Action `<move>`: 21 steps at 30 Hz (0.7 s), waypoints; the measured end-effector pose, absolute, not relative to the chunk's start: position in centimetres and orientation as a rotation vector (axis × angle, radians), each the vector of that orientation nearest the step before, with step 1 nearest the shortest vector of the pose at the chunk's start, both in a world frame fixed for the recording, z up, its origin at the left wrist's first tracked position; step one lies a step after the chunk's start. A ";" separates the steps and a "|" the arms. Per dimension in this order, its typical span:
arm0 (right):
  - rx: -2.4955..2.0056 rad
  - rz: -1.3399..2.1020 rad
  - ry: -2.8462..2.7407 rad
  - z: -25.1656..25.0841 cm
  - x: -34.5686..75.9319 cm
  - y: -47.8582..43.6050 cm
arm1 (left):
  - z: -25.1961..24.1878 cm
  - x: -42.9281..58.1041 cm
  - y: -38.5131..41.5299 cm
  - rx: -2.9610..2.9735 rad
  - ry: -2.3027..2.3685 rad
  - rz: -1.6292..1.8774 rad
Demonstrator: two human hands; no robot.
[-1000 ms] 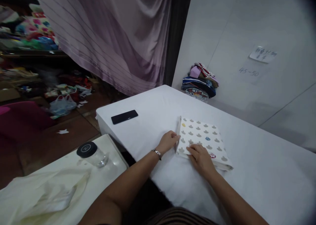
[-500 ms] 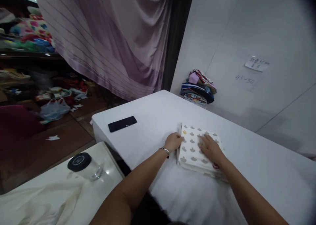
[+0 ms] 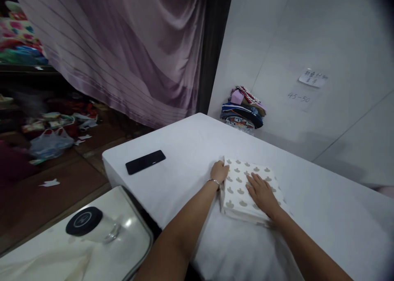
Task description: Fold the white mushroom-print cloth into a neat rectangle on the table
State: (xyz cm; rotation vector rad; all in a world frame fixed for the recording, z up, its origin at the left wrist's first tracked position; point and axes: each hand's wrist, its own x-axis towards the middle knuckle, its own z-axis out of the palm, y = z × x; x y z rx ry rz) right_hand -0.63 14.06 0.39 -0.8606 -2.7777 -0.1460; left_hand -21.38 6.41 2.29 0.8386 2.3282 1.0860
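A folded white cloth (image 3: 238,190) with a grey-beige mushroom-like print lies in a flat, layered stack on the white-covered table (image 3: 184,149). At its left edge, close to the far left corner, my left hand (image 3: 219,172) has its fingers curled on the fabric; a bracelet circles that wrist. My right hand (image 3: 262,194) rests flat on top of the cloth, right of its middle, fingers stretched and slightly spread. The fabric under both hands is hidden.
A black phone (image 3: 145,162) lies on the table's left part. On a lower white surface (image 3: 123,252) at left, a clear jar with a black lid (image 3: 84,221) lies tipped over. A stack of folded clothes (image 3: 243,110) stands by the wall; a purple curtain (image 3: 147,55) hangs behind.
My left hand has slid away from me along the cloth's left edge and now covers the yellow mark. My right hand stays flat on top. The view has shifted slightly.
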 end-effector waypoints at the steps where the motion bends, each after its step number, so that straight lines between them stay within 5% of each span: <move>1: -0.861 -0.146 -2.780 0.4 -0.7 14.0 | 2.3 -21.5 6.5 0.836 2.328 1.090; 15: -0.883 0.261 -2.799 1.7 -0.6 14.8 | 3.7 -22.7 7.6 0.892 2.458 0.993; 21: -0.978 0.154 -2.703 3.6 -1.3 19.5 | 5.1 -19.9 7.6 1.510 2.492 0.871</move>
